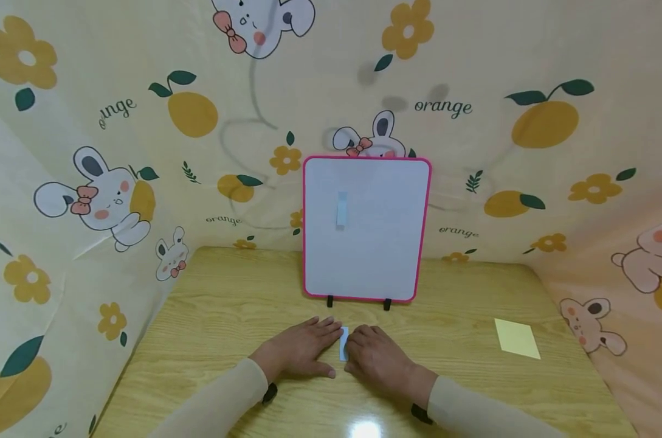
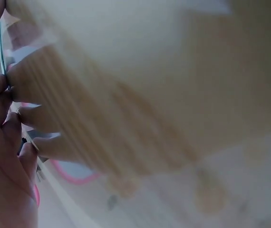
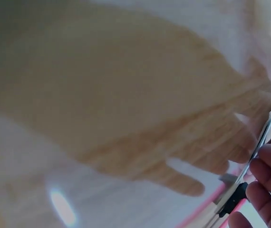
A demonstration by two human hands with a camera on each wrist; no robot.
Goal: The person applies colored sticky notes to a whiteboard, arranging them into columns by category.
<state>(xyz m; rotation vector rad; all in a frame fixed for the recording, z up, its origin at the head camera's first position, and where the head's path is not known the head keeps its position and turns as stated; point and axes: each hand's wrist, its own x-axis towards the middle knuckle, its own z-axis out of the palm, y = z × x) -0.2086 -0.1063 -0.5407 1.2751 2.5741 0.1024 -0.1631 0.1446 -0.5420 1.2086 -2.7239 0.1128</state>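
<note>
The flat left hand (image 1: 302, 349) seemingly steadies a light-blue strip (image 1: 343, 349) beside the bent right hand (image 1: 380, 361) (grip unclear).

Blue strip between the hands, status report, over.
Left hand extended, left of blue strip. Right hand curled at its right side, grip unclear. Strip on table, partly covered by right hand. Yellow sheet far right, out of the way.

From above and behind, the left grip (image 1: 302, 348) and right grip (image 1: 381, 359) are viewed by the forward-facing head camera. Each is shared with its own close-up wrist view.
</note>
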